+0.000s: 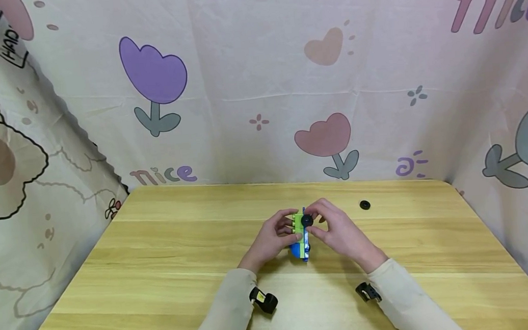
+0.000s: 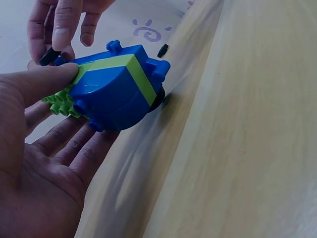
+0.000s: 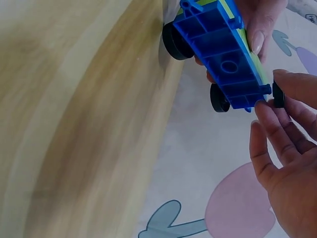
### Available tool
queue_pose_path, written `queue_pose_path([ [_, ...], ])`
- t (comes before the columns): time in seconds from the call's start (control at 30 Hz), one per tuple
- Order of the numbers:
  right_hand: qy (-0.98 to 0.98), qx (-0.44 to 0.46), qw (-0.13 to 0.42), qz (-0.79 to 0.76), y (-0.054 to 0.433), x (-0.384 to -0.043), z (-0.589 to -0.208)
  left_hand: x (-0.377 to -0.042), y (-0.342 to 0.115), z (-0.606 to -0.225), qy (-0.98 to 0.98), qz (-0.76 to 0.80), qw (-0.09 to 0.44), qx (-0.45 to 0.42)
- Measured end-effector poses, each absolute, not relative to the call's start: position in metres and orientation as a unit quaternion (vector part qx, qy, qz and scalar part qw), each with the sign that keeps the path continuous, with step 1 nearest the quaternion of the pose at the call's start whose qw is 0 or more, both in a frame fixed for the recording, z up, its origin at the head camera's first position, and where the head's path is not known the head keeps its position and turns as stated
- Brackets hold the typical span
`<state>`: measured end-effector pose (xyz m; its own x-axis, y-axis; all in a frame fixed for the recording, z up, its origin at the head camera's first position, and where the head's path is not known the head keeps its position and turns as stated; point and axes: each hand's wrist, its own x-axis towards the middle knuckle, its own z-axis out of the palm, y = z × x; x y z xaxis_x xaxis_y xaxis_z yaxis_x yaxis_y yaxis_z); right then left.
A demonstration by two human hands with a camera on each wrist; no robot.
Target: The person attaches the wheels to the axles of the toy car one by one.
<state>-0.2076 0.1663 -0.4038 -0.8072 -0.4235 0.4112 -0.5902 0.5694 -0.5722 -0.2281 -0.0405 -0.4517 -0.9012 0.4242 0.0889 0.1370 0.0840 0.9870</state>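
My left hand (image 1: 272, 238) grips a blue and green toy car (image 2: 106, 94), its thumb across one side and its fingers beneath. Tipped on its side, the car shows its blue ribbed underside (image 3: 223, 57) in the right wrist view. Two black wheels sit on that car's far side, a bigger-looking one (image 3: 176, 42) and another (image 3: 218, 99). Between thumb and fingertips my right hand (image 1: 337, 229) pinches a black wheel (image 3: 279, 94). This wheel faces a blue axle peg (image 3: 266, 89) at close range; whether they touch I cannot tell.
A loose black wheel (image 1: 365, 205) lies on the wooden table (image 1: 182, 242), beyond my right hand. Patterned cloth (image 1: 240, 85) hangs along the table's back edge and at both sides. Each wrist wears a small black camera, one on the left (image 1: 264, 300).
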Motion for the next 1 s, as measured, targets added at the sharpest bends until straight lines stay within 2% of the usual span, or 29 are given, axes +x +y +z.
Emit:
queue_pose_path([
  [1.0, -0.855, 0.285, 0.104, 0.421, 0.164, -0.2072, -0.4084, -0.2256, -0.0364, -0.4517, 0.732, 0.645, 0.094, 0.199],
])
